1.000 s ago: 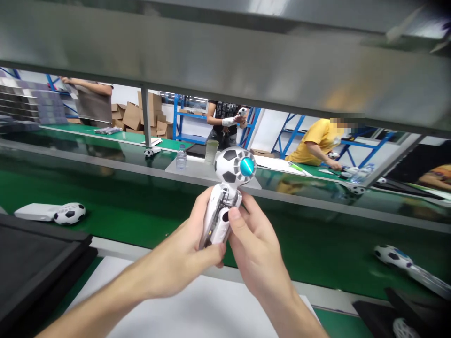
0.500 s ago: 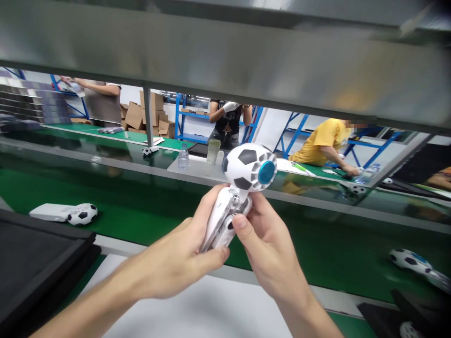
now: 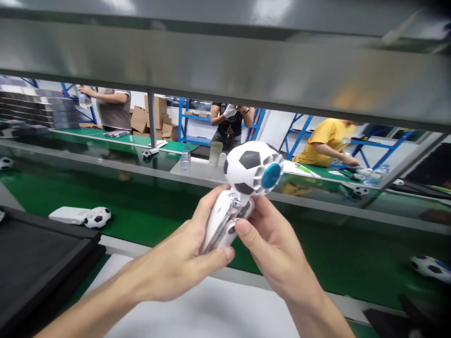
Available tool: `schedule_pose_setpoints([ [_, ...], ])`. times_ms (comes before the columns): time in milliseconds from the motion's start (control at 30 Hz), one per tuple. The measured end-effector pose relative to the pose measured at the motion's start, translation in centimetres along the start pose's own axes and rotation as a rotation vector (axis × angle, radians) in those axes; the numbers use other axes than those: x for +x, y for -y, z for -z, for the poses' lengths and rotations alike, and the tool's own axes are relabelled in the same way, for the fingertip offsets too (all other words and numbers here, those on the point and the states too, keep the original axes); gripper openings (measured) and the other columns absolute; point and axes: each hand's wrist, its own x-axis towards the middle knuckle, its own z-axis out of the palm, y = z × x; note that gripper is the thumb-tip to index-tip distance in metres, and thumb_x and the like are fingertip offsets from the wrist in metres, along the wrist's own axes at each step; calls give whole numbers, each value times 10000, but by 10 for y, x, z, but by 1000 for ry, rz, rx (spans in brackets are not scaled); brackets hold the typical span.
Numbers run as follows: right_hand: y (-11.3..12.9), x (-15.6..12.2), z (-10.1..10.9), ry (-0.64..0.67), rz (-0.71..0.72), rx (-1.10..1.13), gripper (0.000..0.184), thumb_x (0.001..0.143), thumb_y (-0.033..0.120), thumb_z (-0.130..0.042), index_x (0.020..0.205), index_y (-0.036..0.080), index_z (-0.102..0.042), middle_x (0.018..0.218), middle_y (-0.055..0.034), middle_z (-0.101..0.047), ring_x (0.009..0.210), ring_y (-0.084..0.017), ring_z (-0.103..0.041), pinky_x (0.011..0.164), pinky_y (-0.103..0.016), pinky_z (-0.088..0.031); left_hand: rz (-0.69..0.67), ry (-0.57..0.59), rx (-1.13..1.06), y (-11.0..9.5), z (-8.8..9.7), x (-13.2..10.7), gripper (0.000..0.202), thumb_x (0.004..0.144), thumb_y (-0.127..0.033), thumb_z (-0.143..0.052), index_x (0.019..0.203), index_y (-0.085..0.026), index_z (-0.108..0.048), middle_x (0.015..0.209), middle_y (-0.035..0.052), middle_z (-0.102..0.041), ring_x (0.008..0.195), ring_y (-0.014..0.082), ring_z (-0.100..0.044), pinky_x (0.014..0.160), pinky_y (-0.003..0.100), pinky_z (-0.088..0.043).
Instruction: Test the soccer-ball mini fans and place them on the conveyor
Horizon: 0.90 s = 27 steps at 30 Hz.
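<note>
Both my hands hold a small hand-held fan [image 3: 243, 188] with a soccer-ball head, a teal hub and a white handle whose side is open. My left hand [image 3: 183, 263] wraps the handle from the left, thumb along its lower end. My right hand [image 3: 273, 246] grips the handle from the right, thumb pressed on its open side just under the ball head. The fan is raised above a white mat [image 3: 197, 310], tilted to the right.
A green conveyor belt [image 3: 317, 253] runs across, carrying another soccer-ball fan [image 3: 82, 217] at left and one [image 3: 430, 268] at right. A black tray [image 3: 38, 263] lies at left. A metal shelf [image 3: 225, 61] hangs overhead. Several other people work at benches behind.
The fan's head has swung right and slightly up, its teal hub now turned sideways. My hands kept their grip on the handle. The view shifted, so belt items slid rightward.
</note>
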Motion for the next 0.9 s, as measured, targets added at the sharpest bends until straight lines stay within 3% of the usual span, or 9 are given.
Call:
schedule_pose_setpoints([
  [133, -4, -2, -3, 15, 16, 21, 231, 1001, 282, -551, 1229, 293, -589, 1177, -15, -669, 1014, -194, -655, 897, -318, -546, -25, -105, -58, 5, -7, 0, 573, 1008, -428, -394, 1534, -310, -200, 864, 33, -597, 766, 193, -598, 590, 269, -519],
  [267, -7, -3, -8, 9, 25, 32, 245, 1008, 262, -545, 1248, 291, -579, 1249, -21, -645, 1120, -202, -623, 943, -311, -531, -119, -256, 10, 11, -13, 1, 548, 992, -435, -423, 1492, -249, -298, 756, 2, -601, 637, 167, -573, 580, 269, -497],
  [467, -10, -3, -12, 2, 48, 76, 311, 1020, 257, -522, 1317, 348, -542, 1317, 2, -613, 1208, -194, -582, 979, -303, -531, -200, -243, 160, 23, -7, 1, 519, 993, -358, -442, 1485, -266, -304, 771, -12, -618, 806, 199, -632, 688, 267, -518],
  [700, -15, -8, -20, -92, 105, -49, 293, 1018, 248, -515, 1293, 347, -536, 1278, -14, -628, 1150, -202, -620, 930, -291, -553, -245, -353, 169, 33, -15, 3, 482, 991, -349, -456, 1454, -275, -345, 915, 3, -645, 692, 134, -573, 626, 225, -483],
  [900, -19, -9, -27, -144, 150, -125, 362, 1015, 249, -512, 1362, 354, -492, 1288, -34, -613, 1134, -220, -620, 937, -323, -549, -272, -350, 208, 33, -15, 2, 457, 983, -332, -461, 1425, -241, -388, 823, -5, -640, 703, 160, -600, 638, 245, -498],
])
